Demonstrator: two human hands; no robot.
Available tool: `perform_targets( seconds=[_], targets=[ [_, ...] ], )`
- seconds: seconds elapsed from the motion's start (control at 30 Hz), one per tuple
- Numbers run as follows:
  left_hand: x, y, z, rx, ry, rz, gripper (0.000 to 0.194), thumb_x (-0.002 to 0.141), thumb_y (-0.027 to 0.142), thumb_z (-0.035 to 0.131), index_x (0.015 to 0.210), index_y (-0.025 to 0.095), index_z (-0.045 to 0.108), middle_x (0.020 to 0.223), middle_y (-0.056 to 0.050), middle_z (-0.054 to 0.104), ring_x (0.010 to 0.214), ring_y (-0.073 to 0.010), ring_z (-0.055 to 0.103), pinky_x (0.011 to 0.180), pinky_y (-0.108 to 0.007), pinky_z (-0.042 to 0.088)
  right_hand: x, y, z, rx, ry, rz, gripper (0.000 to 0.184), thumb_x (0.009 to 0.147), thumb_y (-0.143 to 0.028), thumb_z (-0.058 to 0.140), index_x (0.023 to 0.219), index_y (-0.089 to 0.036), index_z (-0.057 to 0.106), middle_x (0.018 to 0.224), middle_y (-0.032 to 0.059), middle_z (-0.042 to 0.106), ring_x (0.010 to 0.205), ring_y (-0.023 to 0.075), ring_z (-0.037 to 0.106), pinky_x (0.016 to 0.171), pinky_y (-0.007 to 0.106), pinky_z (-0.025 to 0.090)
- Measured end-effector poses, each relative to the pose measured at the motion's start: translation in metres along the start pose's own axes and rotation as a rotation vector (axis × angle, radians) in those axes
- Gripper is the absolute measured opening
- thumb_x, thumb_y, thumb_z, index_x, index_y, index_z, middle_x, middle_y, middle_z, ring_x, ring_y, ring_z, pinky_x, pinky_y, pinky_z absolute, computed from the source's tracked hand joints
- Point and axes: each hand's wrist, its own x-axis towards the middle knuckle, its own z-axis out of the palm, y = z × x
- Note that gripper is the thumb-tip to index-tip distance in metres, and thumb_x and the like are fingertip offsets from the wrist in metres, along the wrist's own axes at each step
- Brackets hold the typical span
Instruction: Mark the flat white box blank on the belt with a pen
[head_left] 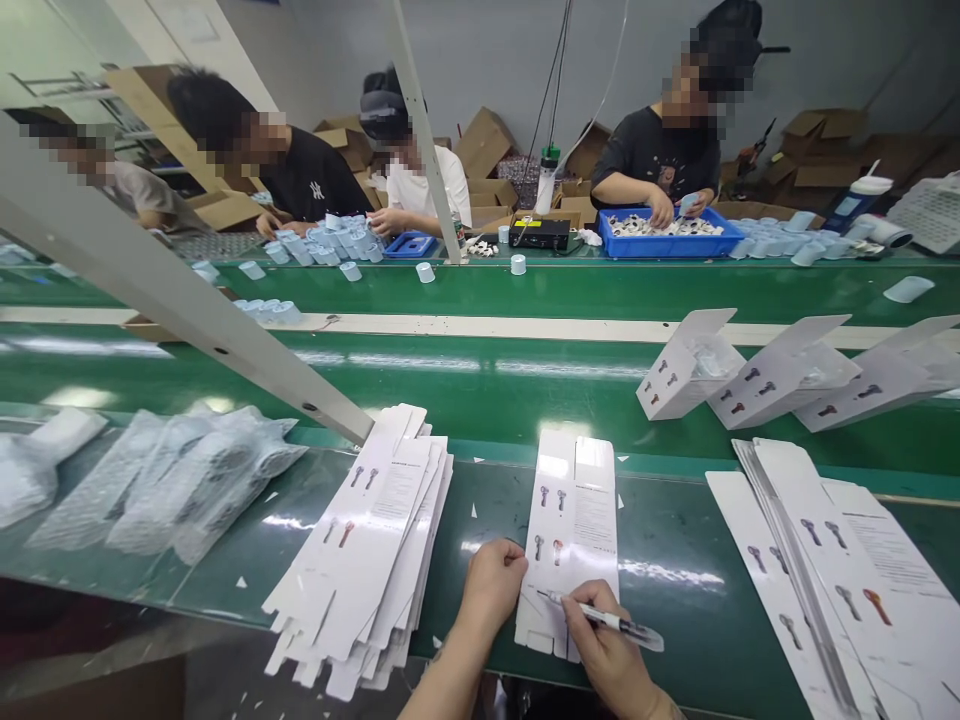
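Glossy green bench point(667, 535); cardboard boxes point(487, 142) by grey wall point(480, 50). Flattened carton point(570, 545) before you, long axis running away. Your right hand point(607, 655) grips pen-like tool point(616, 623), tip leftward over carton; left hand point(491, 582) curled at its left edge, hold unclear.

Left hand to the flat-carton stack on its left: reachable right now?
Probably yes: the left hand is curled at the edge of the single carton, close to the stack, with green tabletop between and nothing seen blocking.

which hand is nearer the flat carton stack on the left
Left: the left hand sits just right of that carton stack; the right hand is farther right, holding a pen.
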Motion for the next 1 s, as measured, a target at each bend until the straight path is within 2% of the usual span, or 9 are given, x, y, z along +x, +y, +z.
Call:
perform_targets(
  seconds=[0.27, 0.4, 0.47, 0.53, 0.67, 0.77, 0.83, 0.9, 1.0],
  targets=[
    [-0.009, -0.001, 0.005, 0.059, 0.048, 0.024, 0.014, 0.075, 0.012, 0.057, 0.075, 0.016, 0.07, 0.071, -0.003, 0.07, 0.072, -0.0177, 0.061, 0.065, -0.026, 0.037, -0.001, 0.002, -0.001, 0.056, -0.014, 0.068, 0.03, 0.09, -0.047, 0.053, 0.073, -0.023, 0.058, 0.064, -0.0004, 0.057, 0.057, 0.0163, 0.056, 0.057, 0.027, 0.047],
    [-0.009, -0.003, 0.008, -0.011, 0.02, -0.007, 0.012, 0.073, 0.012, 0.058, 0.07, 0.016, 0.069, 0.068, -0.003, 0.068, 0.069, -0.0171, 0.062, 0.062, -0.024, 0.039, -0.003, 0.013, -0.001, 0.329, 0.214, 0.248, 0.027, 0.09, -0.046, 0.053, 0.075, -0.024, 0.051, 0.062, -0.0017, 0.053, 0.055, 0.0157, 0.051, 0.052, 0.026, 0.044],
    [-0.006, -0.005, 0.009, -0.046, 0.016, -0.027, 0.014, 0.077, 0.013, 0.055, 0.076, 0.015, 0.069, 0.069, -0.003, 0.068, 0.066, -0.0158, 0.062, 0.061, -0.024, 0.041, -0.002, 0.014, -0.002, 0.494, 0.318, 0.34, 0.027, 0.091, -0.048, 0.05, 0.076, -0.025, 0.046, 0.059, -0.0033, 0.05, 0.048, 0.014, 0.044, 0.044, 0.025, 0.038],
    [-0.003, -0.006, 0.009, -0.077, 0.025, -0.043, 0.017, 0.081, 0.013, 0.051, 0.079, 0.015, 0.068, 0.068, -0.003, 0.068, 0.061, -0.0145, 0.062, 0.06, -0.023, 0.041, 0.001, 0.014, -0.002, 0.601, 0.346, 0.378, 0.028, 0.09, -0.049, 0.049, 0.076, -0.026, 0.044, 0.056, -0.0041, 0.047, 0.042, 0.0129, 0.037, 0.038, 0.024, 0.03],
    [0.0, -0.004, 0.008, -0.131, -0.002, -0.042, 0.015, 0.081, 0.013, 0.052, 0.073, 0.015, 0.065, 0.062, -0.001, 0.064, 0.054, -0.0127, 0.058, 0.057, -0.023, 0.042, 0.005, 0.009, -0.001, 0.662, 0.377, 0.393, 0.029, 0.089, -0.051, 0.05, 0.077, -0.026, 0.042, 0.053, -0.0044, 0.046, 0.037, 0.0124, 0.032, 0.035, 0.026, 0.025],
    [-0.001, 0.0, 0.008, -0.179, -0.021, -0.057, 0.013, 0.079, 0.011, 0.054, 0.074, 0.015, 0.064, 0.058, 0.002, 0.06, 0.05, -0.0114, 0.055, 0.053, -0.022, 0.041, 0.008, 0.004, -0.004, 0.594, 0.494, 0.384, 0.027, 0.09, -0.053, 0.047, 0.084, -0.027, 0.044, 0.054, -0.0049, 0.048, 0.039, 0.0133, 0.035, 0.037, 0.025, 0.029],
    [-0.002, 0.002, 0.009, -0.214, -0.037, -0.074, 0.014, 0.08, 0.01, 0.052, 0.073, 0.014, 0.063, 0.056, 0.003, 0.058, 0.048, -0.0106, 0.054, 0.05, -0.021, 0.04, 0.012, 0.002, -0.01, 0.545, 0.614, 0.375, 0.025, 0.091, -0.052, 0.044, 0.091, -0.026, 0.046, 0.063, -0.0022, 0.054, 0.047, 0.015, 0.043, 0.044, 0.027, 0.038],
    [-0.003, 0.004, 0.009, -0.239, -0.049, -0.084, 0.016, 0.081, 0.011, 0.05, 0.074, 0.014, 0.064, 0.057, 0.002, 0.057, 0.048, -0.0104, 0.053, 0.05, -0.021, 0.041, 0.016, 0.001, -0.018, 0.401, 0.717, 0.397, 0.029, 0.092, -0.051, 0.043, 0.098, -0.024, 0.052, 0.087, 0.0052, 0.062, 0.07, 0.0195, 0.056, 0.063, 0.033, 0.047],
    [-0.002, 0.007, 0.01, -0.24, -0.056, -0.083, 0.019, 0.083, 0.011, 0.048, 0.078, 0.013, 0.067, 0.06, 0.001, 0.06, 0.05, -0.0114, 0.055, 0.052, -0.022, 0.043, 0.021, 0.004, -0.025, 0.113, 0.691, 0.454, 0.041, 0.091, -0.054, 0.044, 0.107, -0.019, 0.06, 0.117, 0.0143, 0.06, 0.108, 0.0305, 0.054, 0.09, 0.045, 0.043]
  ],
)
